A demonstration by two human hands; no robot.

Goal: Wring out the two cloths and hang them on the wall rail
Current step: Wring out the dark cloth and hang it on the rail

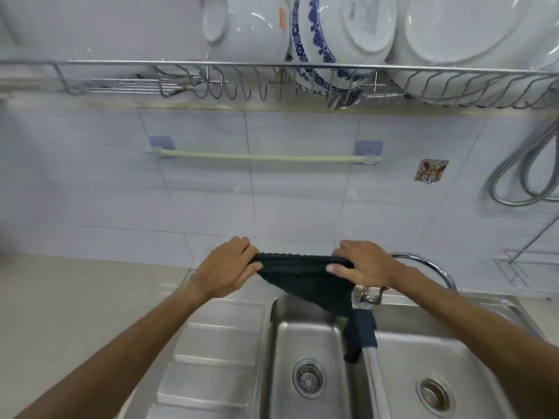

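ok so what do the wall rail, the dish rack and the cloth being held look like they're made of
Wall rail: probably plastic, pale matte green, no glare, held by clear stick-on mounts.
Dish rack: metal wire, shiny silver with bright highlights, likely steel or chromed.
Cloth: dark woven or knitted fabric, ribbed along its top edge, sagging limply between the left hand and right hand.

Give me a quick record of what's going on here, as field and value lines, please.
held item: dark cloth, stretched between both hands above the sink
left hand: grips the cloth's left end
right hand: grips its right end
second cloth: dark blue, draped over the divider between the basins
sink: steel, two basins, both drains visible
wall rail: pale bar on the tiles, nothing hanging on it
above: dish rack holding bowls and plates
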